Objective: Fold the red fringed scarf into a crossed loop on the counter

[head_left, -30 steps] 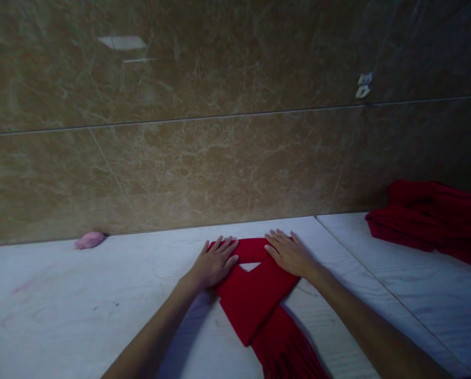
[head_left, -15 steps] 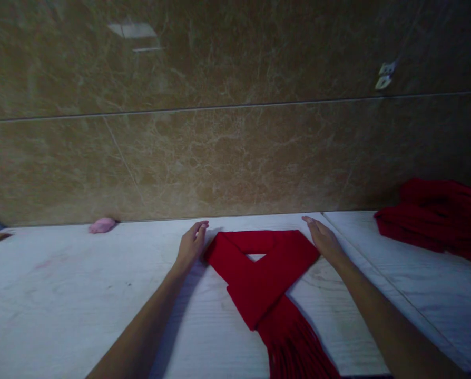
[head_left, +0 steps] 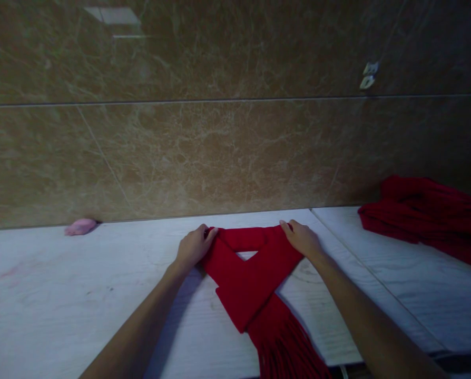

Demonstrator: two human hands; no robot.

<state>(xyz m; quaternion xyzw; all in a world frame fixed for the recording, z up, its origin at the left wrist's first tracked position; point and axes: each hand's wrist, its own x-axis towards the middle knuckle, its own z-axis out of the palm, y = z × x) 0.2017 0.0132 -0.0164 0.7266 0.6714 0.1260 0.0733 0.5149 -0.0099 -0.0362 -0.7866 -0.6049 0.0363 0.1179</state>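
Note:
A red scarf [head_left: 251, 279] lies folded into a crossed loop on the white table [head_left: 81, 295], its fringed ends trailing toward me at the bottom edge. My left hand [head_left: 194, 247] grips the loop's upper left corner with fingers curled round the fabric. At the upper right corner my right hand [head_left: 302, 239] pinches the fabric in the same way. A small triangular gap shows the table through the loop between my hands.
A heap of red cloth [head_left: 425, 218] lies at the right on a second white tabletop [head_left: 397, 284]. A small pink object [head_left: 80, 227] rests at the foot of the brown marble wall [head_left: 219, 131]. A white hook [head_left: 368, 76] is on the wall.
My hands lay flat on the scarf, then moved out to its sides. Now both have closed in and taken hold of the loop's upper corners.

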